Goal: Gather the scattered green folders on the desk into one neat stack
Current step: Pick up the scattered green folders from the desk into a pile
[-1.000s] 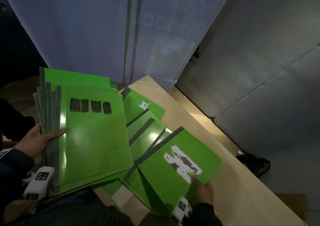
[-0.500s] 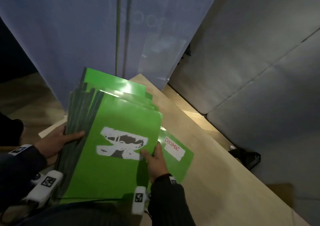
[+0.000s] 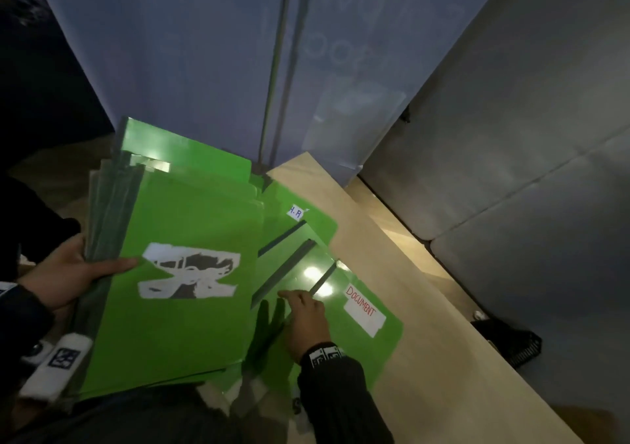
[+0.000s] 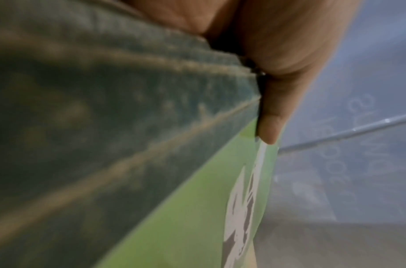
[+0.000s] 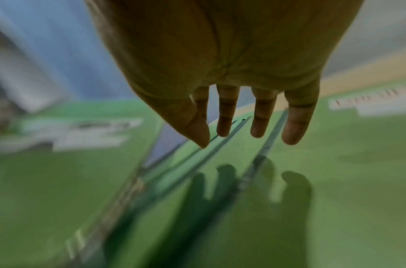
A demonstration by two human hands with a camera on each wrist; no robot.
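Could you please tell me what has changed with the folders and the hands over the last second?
The right hand carried the torn-label folder off the desk onto the held stack, let it go, and now reaches open over the folders left on the desk, beside the DOCUMENT folder. The left hand keeps gripping the stack, thumb on top; the H.R folder stayed put.

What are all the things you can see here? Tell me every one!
Held stack of folders: several, green, in the left hand.
Loose folders: a few, green, fanned on the desk, exact count unclear.
DOCUMENT folder: one, green, white label, nearest the right hand.
H.R label: one, white, on the farthest loose folder.
Desk: one, light wood.
Basket: one, black, beyond the desk edge.
Left hand: grips the stack's spine edge.
Right hand: fingers straight, above the loose folders.
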